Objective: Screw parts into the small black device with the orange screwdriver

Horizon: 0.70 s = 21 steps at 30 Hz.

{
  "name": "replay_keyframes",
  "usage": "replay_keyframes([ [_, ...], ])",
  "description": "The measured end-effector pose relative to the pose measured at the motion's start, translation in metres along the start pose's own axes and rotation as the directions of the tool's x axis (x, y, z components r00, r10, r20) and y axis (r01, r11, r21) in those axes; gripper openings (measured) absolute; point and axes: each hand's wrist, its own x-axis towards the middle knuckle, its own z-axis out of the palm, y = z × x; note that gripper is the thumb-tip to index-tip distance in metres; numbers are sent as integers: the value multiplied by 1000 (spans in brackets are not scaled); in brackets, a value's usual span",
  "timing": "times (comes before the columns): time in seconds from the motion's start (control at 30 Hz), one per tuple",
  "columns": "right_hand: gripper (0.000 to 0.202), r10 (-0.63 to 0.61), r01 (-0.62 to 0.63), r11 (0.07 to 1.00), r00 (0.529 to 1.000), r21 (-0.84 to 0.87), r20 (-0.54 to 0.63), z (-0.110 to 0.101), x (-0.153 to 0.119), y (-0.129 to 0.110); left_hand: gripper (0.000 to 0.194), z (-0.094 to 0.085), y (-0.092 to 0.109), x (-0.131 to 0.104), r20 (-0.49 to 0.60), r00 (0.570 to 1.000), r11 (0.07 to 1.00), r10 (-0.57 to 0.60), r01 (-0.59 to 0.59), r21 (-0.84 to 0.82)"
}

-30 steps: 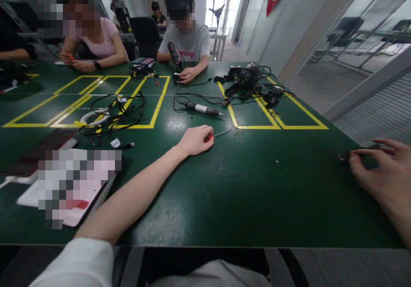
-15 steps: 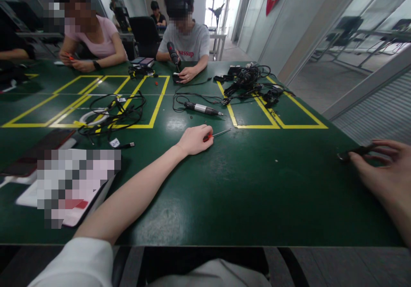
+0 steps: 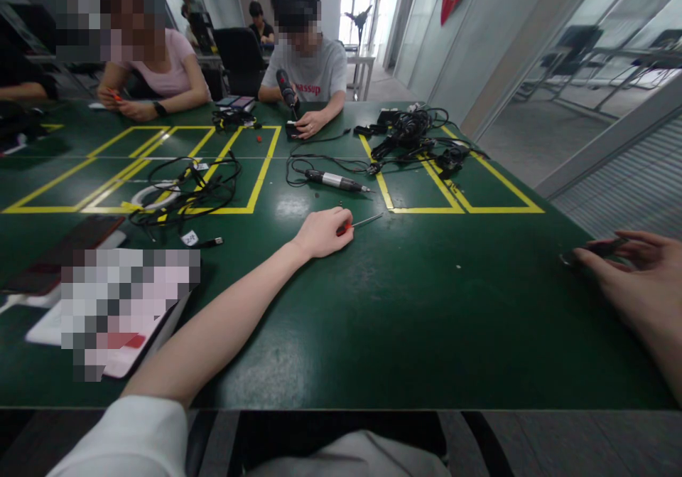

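Note:
My left hand rests on the green table, its fingers wrapped round the red handle of a screwdriver, whose thin metal shaft points right. At the right edge of the view, my right hand has its thumb and fingers round a small dark object close to the tabletop; what it is cannot be made out. Beyond my left hand lies a black and silver electric screwdriver with a cable.
The green table has yellow tape outlines. Tangled black cables lie back right, more cables at left. Phones and a booklet sit at near left. Across, a person holds a power tool; another person sits beside.
The fingers of my right hand have shifted slightly round the dark object. My left hand and the screwdriver have stayed in place.

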Motion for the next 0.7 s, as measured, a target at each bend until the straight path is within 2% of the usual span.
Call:
replay_keyframes([
  [0.27, 71, 49, -49, 999, 999, 12, -7, -6, -2, 0, 16, 0, 0, 0, 0, 1000, 1000, -6, 6, -9],
  [0.37, 61, 86, -86, 996, 996, 3, 33, -8, 2, 7, 17, 0, 0, 0, 3, 1000, 1000, -5, 5, -10],
  [0.43, 55, 97, -99, 993, 994, 56, 46, -8, 1, 8, 17, 0, 0, 0, 4, 1000, 1000, -4, 4, -7],
  [0.53, 51, 145, -151, 974, 988, 167, 51, -8, -5, 0, 17, 1, 0, 0, 4, 1000, 1000, -4, 4, -5],
  [0.7, 45, 254, -267, 952, 962, 147, 103, -10, -13, -22, 17, 0, 0, 0, 5, 1000, 1000, -9, 9, -12],
])
